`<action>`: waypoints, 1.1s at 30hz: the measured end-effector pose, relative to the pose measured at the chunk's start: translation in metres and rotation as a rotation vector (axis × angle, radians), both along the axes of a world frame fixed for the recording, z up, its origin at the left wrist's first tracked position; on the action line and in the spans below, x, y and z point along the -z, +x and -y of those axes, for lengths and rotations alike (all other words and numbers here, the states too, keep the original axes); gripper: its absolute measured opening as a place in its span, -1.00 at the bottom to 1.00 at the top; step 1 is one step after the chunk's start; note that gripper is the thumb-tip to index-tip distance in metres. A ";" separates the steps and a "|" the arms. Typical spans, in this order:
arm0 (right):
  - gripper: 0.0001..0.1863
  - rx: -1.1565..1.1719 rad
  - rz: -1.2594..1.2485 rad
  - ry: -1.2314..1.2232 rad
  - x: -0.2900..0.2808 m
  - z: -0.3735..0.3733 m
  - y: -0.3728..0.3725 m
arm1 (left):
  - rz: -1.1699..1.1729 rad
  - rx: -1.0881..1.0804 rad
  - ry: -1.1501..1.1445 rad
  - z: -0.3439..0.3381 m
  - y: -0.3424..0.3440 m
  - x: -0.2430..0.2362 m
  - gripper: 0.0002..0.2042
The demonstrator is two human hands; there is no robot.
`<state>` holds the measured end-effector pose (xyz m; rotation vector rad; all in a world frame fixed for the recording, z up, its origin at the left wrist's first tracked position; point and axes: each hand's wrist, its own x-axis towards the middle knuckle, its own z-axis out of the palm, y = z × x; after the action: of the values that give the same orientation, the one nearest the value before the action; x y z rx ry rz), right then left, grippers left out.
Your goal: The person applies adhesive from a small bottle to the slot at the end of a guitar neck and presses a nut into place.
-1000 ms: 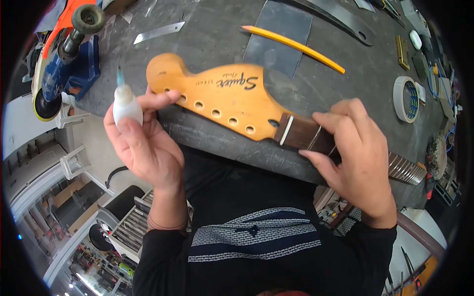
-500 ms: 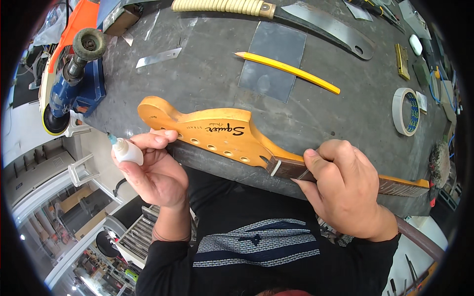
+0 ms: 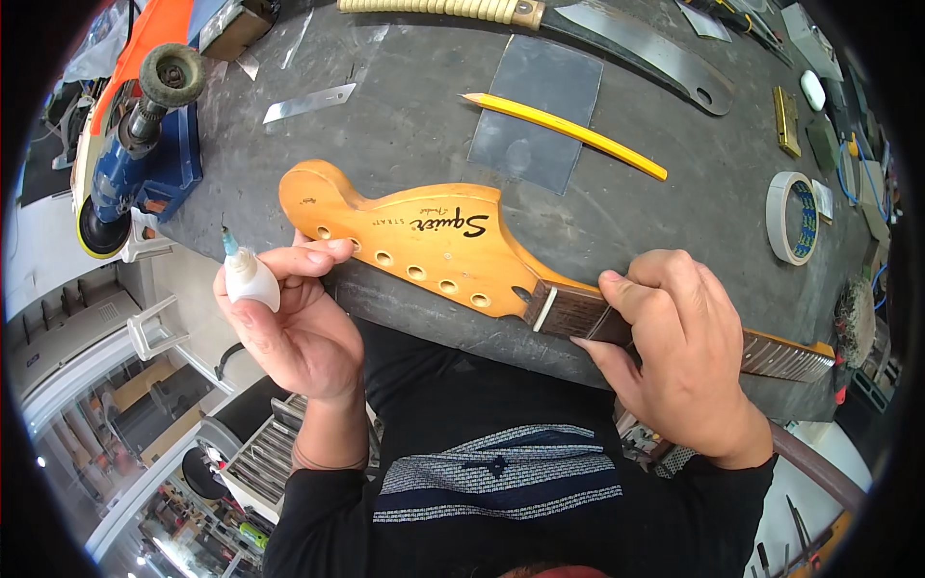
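Beneath and beyond the right hand [image 3: 679, 337] and left hand [image 3: 308, 342], a dark workbench [image 3: 405, 135] is seen, its outer parts bent and cropped by the fisheye rim. Between the hands, over the bench's near edge, a guitar neck [image 3: 453, 255] is held, tilted; contact with the bench can't be told. Its fretboard is pinched across the edges by the right thumb and index finger and partly covered by that hand; frets show again to its right. Ahead of the grips, a big knife [image 3: 646, 53] is laid, handle cut off by the top edge. Ahead-left of the left hand, a blue power tool [image 3: 130, 159] is placed, base hard to make out. Between knife and neck, a grey sheet [image 3: 540, 72] is partly covered by a yellow pencil [image 3: 578, 135]. Right of the right hand, a tape roll [image 3: 779, 217] is placed. In the left hand, a small white bottle [image 3: 252, 282] is grasped, lower end hidden; fingertips are set at the headstock edge, some hidden behind. Ahead of the left hand, a cutter blade [image 3: 308, 104] is laid. Left of the right fingertips, a white nut [image 3: 544, 310] is seen.
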<state>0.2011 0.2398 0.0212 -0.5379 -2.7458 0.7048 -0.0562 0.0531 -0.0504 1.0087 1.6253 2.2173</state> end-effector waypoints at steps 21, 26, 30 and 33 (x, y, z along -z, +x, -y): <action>-0.36 -0.027 0.084 0.011 0.004 -0.012 -0.005 | -0.086 -0.021 -0.082 0.007 0.009 0.005 -0.55; -0.35 -0.036 0.114 0.018 0.005 -0.012 -0.005 | -0.197 0.071 -0.177 0.010 0.018 0.006 -0.57; -0.34 -0.032 0.108 0.015 0.005 -0.013 -0.005 | -0.275 0.143 -0.219 0.007 0.021 0.001 -0.59; -0.34 -0.020 0.105 0.010 0.006 -0.012 -0.004 | -0.267 0.165 -0.210 0.006 0.024 0.002 -0.59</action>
<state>0.1966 0.2517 0.0153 -0.5606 -2.8538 0.6853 -0.0324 0.0472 -0.0527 1.3677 1.7641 1.8255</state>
